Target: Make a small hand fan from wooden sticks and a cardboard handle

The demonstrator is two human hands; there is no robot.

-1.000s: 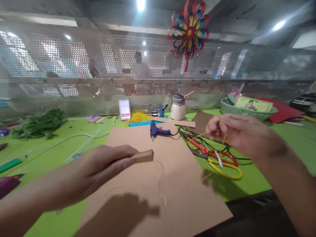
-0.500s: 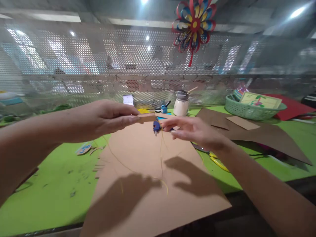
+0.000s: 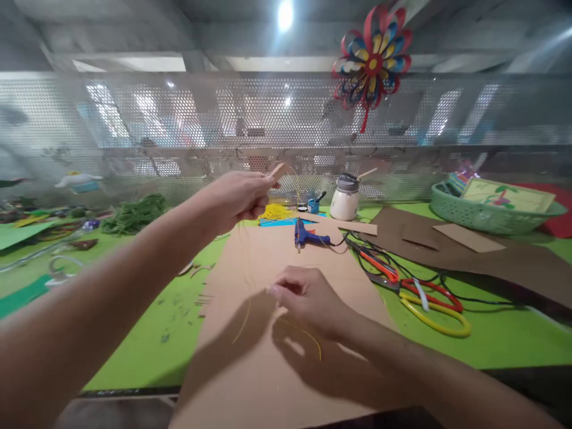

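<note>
Currently, the left hand [image 3: 243, 195] grips a cardboard strip [image 3: 279, 172] above the brown sheet [image 3: 268, 381]; the right hand [image 3: 310, 298], fingertips closed, apparently pinches yellow thread [image 3: 313, 340] lower down — tension should be light, strands untangled.

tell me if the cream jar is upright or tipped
Upright: the cream jar stands on the green table, its grey top uppermost.

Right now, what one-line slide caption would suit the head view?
Left hand holds up a small brown piece; right hand hangs lower over a brown sheet, glue gun lying beyond.
</note>
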